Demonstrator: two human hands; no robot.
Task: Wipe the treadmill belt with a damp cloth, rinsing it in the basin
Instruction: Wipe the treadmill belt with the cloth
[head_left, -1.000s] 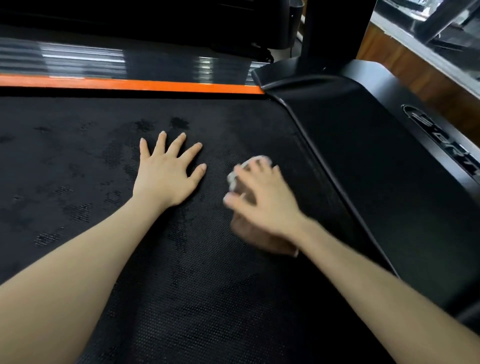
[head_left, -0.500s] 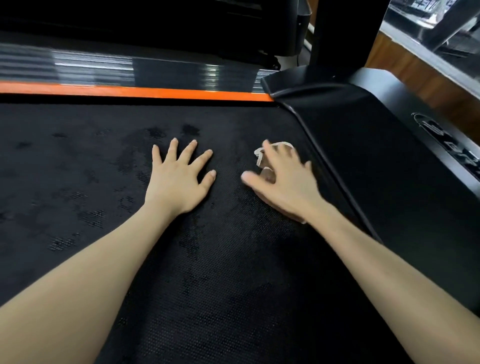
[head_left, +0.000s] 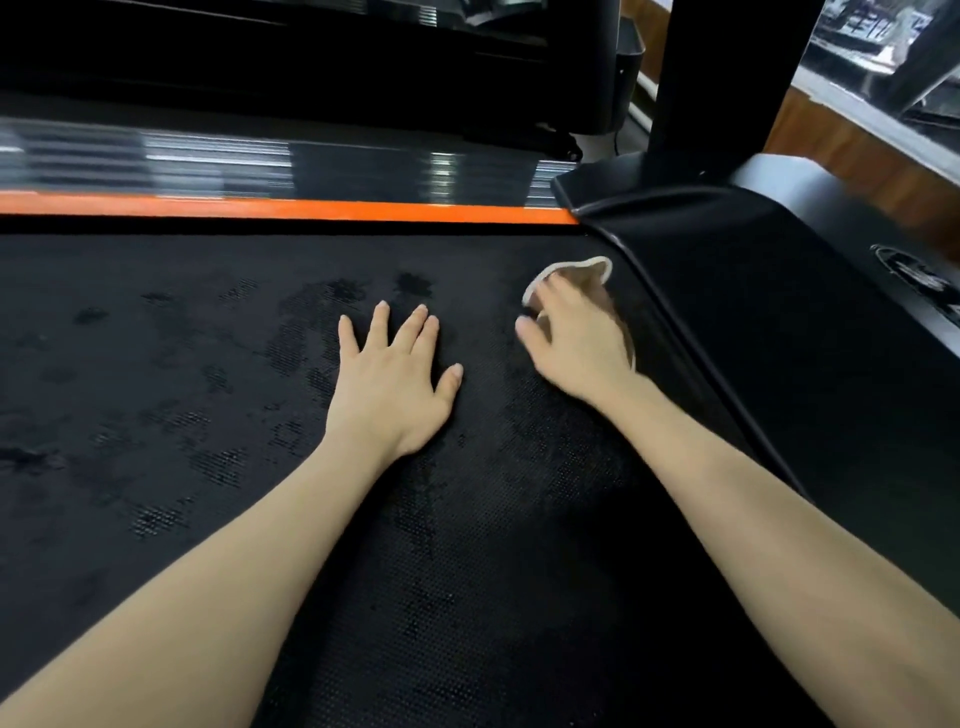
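The black textured treadmill belt (head_left: 208, 415) fills most of the view, with darker damp patches on its far left part. My left hand (head_left: 392, 382) lies flat on the belt, fingers spread and straight. My right hand (head_left: 576, 343) presses a brownish cloth with a pale edge (head_left: 584, 270) onto the belt, close to the black motor cover. Most of the cloth is hidden under that hand. The basin is not in view.
The black motor cover (head_left: 779, 322) rises along the belt's right side, with an upright post (head_left: 727, 78) at its far end. An orange stripe (head_left: 311, 209) and a glossy side rail (head_left: 260, 161) border the belt's far edge. Wooden flooring (head_left: 857, 150) shows at the right.
My right hand has pushed the cloth forward along the belt, away from me and toward the motor cover's far corner. My left hand stays flat in place.
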